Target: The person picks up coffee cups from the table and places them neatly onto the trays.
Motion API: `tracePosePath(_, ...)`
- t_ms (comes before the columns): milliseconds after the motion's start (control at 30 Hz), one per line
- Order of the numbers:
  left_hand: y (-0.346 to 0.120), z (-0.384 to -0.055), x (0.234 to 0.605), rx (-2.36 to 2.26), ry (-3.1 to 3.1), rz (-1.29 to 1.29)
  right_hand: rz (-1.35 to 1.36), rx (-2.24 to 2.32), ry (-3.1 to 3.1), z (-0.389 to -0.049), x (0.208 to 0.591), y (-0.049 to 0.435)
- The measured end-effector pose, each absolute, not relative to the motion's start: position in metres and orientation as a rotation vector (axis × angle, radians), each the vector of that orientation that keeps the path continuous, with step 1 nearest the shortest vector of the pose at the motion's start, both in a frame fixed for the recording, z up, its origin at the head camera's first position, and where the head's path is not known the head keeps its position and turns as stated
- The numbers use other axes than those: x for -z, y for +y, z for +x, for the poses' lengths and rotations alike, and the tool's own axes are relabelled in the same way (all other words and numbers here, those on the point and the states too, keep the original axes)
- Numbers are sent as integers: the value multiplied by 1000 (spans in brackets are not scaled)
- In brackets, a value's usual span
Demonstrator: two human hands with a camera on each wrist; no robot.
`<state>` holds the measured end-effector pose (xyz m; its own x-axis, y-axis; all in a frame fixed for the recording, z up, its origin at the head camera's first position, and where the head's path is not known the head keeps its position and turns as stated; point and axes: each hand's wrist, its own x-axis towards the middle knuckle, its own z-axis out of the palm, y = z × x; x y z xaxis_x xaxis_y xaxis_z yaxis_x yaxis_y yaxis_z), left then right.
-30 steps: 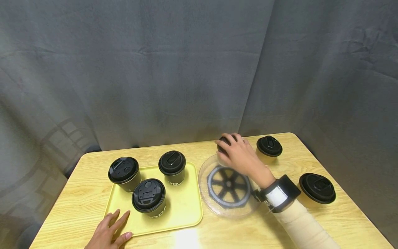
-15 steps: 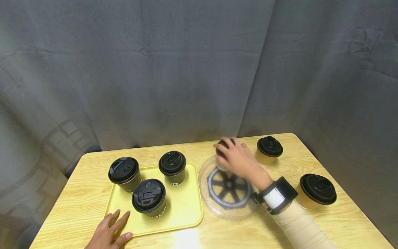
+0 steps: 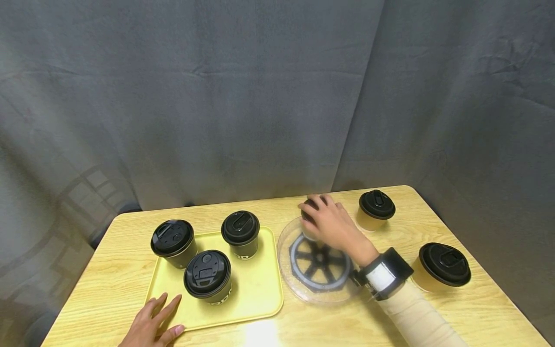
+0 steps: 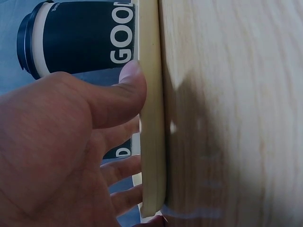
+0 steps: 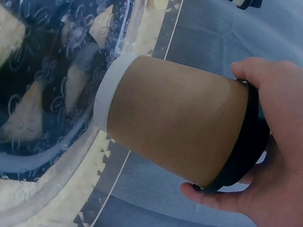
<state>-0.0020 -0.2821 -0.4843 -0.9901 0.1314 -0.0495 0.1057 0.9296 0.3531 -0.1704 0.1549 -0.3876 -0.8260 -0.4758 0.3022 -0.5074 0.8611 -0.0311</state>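
My right hand (image 3: pixel 331 222) grips a brown paper cup (image 5: pixel 175 118) by its black lid (image 5: pixel 244 146), fingers and thumb around the lid's edge. The cup's white base is at the far rim of a clear round plate (image 3: pixel 284 270) with a dark spoked wheel shape (image 3: pixel 320 260) under it; whether it touches I cannot tell. My left hand (image 3: pixel 149 324) rests with spread fingers at the near left corner of a yellow tray (image 3: pixel 256 308), thumb (image 4: pixel 132 87) against its edge. Three dark lidded cups stand there: a near one (image 3: pixel 208 277), a left one (image 3: pixel 174 243) and a far one (image 3: pixel 241 234).
Two more brown cups with black lids stand on the wooden table (image 3: pixel 455 313): one at the back right (image 3: pixel 375 210), another near the right edge (image 3: pixel 442 265). A grey curtain (image 3: pixel 269 106) hangs behind and beside the table.
My right hand has come slightly nearer to me with the brown cup, over the far part of the clear plate. The left hand and the tray cups have stayed in place.
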Motion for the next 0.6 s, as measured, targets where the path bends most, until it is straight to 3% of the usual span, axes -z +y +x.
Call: tracePosePath(600,-281,-3,482,-531,3022,196,806,-288,-2766,-169,398,153)
